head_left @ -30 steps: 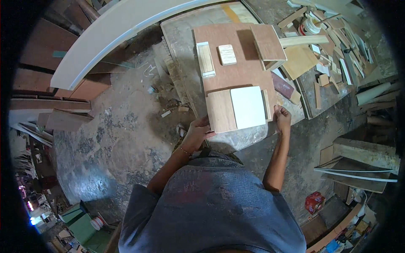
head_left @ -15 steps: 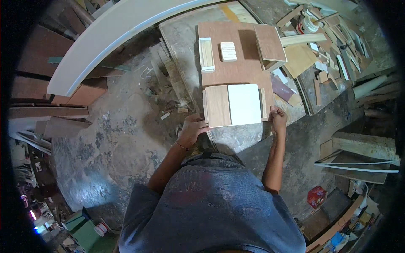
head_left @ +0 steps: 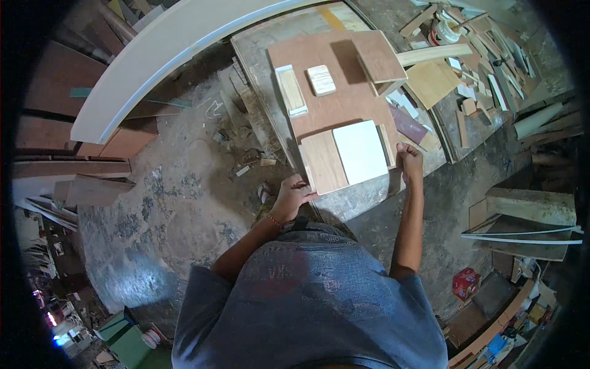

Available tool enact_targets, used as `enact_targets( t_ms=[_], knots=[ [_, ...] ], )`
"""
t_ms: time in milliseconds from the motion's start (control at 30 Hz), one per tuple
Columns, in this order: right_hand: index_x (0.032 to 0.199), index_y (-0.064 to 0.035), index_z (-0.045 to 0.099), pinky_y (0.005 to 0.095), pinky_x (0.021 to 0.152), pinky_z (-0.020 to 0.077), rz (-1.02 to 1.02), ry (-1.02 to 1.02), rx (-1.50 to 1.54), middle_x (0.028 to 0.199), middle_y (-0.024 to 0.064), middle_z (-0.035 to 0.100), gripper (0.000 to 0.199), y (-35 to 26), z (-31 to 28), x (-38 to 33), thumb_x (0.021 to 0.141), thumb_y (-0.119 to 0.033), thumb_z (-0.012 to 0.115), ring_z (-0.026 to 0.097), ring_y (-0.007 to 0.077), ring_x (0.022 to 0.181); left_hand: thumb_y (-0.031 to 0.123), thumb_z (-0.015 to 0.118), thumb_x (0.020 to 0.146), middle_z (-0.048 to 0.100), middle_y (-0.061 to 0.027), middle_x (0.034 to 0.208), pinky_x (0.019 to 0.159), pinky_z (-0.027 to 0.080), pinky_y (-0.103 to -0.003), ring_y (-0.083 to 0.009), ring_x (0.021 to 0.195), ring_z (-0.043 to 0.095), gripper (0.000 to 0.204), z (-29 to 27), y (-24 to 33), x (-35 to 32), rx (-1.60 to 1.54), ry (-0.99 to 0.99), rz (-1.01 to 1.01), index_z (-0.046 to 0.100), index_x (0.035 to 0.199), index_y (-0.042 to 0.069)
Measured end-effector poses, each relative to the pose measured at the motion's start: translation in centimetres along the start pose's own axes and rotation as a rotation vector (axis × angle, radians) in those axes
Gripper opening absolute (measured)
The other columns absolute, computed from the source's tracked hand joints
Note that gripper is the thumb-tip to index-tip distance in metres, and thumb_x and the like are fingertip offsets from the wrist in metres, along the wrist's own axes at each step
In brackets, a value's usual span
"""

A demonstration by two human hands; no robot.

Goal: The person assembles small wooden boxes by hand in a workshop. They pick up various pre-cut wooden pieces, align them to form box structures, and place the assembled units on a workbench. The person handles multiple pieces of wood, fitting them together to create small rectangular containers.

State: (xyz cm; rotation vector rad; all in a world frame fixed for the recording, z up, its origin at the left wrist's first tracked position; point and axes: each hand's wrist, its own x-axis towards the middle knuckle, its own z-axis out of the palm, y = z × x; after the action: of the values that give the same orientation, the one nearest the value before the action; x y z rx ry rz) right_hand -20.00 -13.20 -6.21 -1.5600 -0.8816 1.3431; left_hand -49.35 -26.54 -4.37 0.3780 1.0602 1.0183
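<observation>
Brown plywood board (head_left: 338,107) over the worktable (head_left: 252,61), directly forward of left hand (head_left: 292,195) and right hand (head_left: 410,163), close to both, long axis leading ahead and slightly left. Near left corner in a left-hand pinch; at near right corner, right fingers curled narrow, hold unclear.

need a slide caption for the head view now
Left hand and right hand at the near corners of a brown board bearing a white panel and a small pale block.

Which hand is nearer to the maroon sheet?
Right. The right hand is just below the maroon sheet in the picture; the left hand is farther off, at the near left corner of the pale wood panel.
</observation>
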Motion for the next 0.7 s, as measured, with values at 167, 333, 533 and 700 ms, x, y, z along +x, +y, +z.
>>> enact_targets(
  t_ms=[167, 333, 533, 700],
  knots=[
    [0.06, -0.0097, 0.051, 0.0216, 0.036, 0.0198, -0.043, -0.069, -0.039, 0.046, -0.0051, 0.039, 0.022, 0.0, -0.7, 1.5, 0.081, -0.014, 0.057, 0.031, 0.0045, 0.036, 0.001, 0.056, 0.077, 0.056, -0.01, 0.092, 0.077, 0.049, -0.03, -0.018, 0.087, 0.057, 0.017, 0.1, -1.1, -0.3, 0.78, -0.195, 0.473, 0.054, 0.092, -0.004],
    [0.059, -0.0071, 0.051, 0.0225, 0.034, 0.0224, -0.056, -0.085, -0.119, 0.044, -0.0036, 0.038, 0.024, -0.2, -1.4, 2.2, 0.079, -0.017, 0.059, 0.031, 0.0063, 0.034, 0.002, 0.057, 0.076, 0.056, -0.009, 0.094, 0.079, 0.048, -0.032, -0.0179, 0.087, 0.056, 0.017, 1.2, -2.7, -0.1, 0.103, -0.008, 0.153, 0.055, 0.092, -0.002],
    [0.086, -0.0014, 0.06, 0.0325, 0.056, 0.0422, -0.75, 0.399, -1.03, 0.075, 0.0084, 0.06, 0.023, -1.4, -2.8, 3.3, 0.07, -0.017, 0.066, 0.056, 0.0217, 0.065, 0.005, 0.057, 0.077, 0.057, -0.0087, 0.092, 0.079, 0.048, -0.032, -0.0185, 0.086, 0.057, 0.018, -0.6, -4.6, 0.5, 0.637, -0.031, 0.567, 0.055, 0.093, -0.002],
    [0.119, -0.0188, 0.045, 0.0526, 0.086, 0.0325, -0.552, 0.33, -1.329, 0.122, 0.0039, 0.043, 0.064, -2.1, -3.5, 3.5, 0.061, -0.024, 0.071, 0.039, 0.0282, 0.109, 0.003, 0.055, 0.077, 0.057, -0.009, 0.092, 0.073, 0.049, -0.029, -0.0187, 0.083, 0.057, 0.023, 2.3, -2.6, -0.2, 0.131, 0.091, 0.181, 0.053, 0.099, -0.003]
  ],
)
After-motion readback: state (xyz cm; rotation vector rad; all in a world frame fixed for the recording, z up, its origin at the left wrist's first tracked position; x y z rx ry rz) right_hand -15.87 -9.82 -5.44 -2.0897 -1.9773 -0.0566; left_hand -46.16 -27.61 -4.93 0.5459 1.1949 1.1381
